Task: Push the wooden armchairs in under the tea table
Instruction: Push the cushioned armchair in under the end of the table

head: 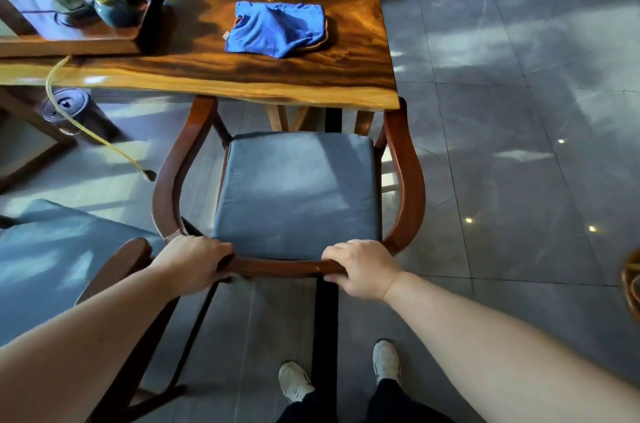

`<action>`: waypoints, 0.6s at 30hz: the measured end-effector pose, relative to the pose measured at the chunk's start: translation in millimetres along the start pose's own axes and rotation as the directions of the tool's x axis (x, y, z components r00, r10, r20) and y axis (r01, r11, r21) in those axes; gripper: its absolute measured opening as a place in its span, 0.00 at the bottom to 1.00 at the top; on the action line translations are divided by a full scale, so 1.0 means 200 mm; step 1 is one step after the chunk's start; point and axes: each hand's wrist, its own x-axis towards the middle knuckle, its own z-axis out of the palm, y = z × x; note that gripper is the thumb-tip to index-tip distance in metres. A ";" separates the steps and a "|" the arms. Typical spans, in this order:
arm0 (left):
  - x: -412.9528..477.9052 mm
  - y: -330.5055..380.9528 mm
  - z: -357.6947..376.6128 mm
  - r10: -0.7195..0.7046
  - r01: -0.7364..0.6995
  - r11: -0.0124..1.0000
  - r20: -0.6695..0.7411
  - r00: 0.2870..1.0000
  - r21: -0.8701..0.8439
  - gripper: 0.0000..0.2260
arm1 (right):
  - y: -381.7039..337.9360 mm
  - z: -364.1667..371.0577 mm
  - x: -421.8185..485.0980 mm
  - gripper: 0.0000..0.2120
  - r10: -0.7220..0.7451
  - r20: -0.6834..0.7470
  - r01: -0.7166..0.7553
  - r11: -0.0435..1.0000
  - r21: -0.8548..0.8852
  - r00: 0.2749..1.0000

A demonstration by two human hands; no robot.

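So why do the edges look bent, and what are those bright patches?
Head view: the wide-angle lens bows the table edge and floor tile lines; sunlight falls in patches on floor and cushion; glare streaks the tabletop; the top-left corner is blurred.

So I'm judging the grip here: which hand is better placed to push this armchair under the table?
Neither alone. The left hand and right hand both grip the armchair back rail, either side of centre. The arm tips sit at the tea table edge; pushing with both probably keeps it straight.
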 end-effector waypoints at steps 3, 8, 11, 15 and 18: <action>0.01 -0.09 -0.01 0.015 -0.015 1.000 0.022 1.000 0.000 0.16 | -0.05 0.01 0.08 0.12 0.011 0.026 -0.011 1.000 -0.006 1.000; 0.02 -0.07 0.00 0.035 -0.035 0.999 -0.013 0.999 0.004 0.12 | -0.05 -0.02 0.10 0.11 0.031 0.099 -0.030 0.999 -0.009 0.995; -0.01 -0.05 0.01 0.017 -0.023 0.995 -0.066 0.998 -0.096 0.11 | -0.07 -0.03 0.11 0.11 0.088 0.131 -0.089 0.996 0.002 0.987; -0.10 -0.04 0.06 -0.006 -0.040 0.981 -0.234 0.972 -0.190 0.26 | -0.15 -0.03 0.10 0.21 0.116 0.107 -0.112 0.993 -0.044 0.987; -0.24 -0.05 0.09 -0.097 0.019 0.975 -0.350 0.932 -0.219 0.33 | -0.29 -0.02 0.16 0.29 0.019 0.074 -0.012 0.996 -0.085 0.997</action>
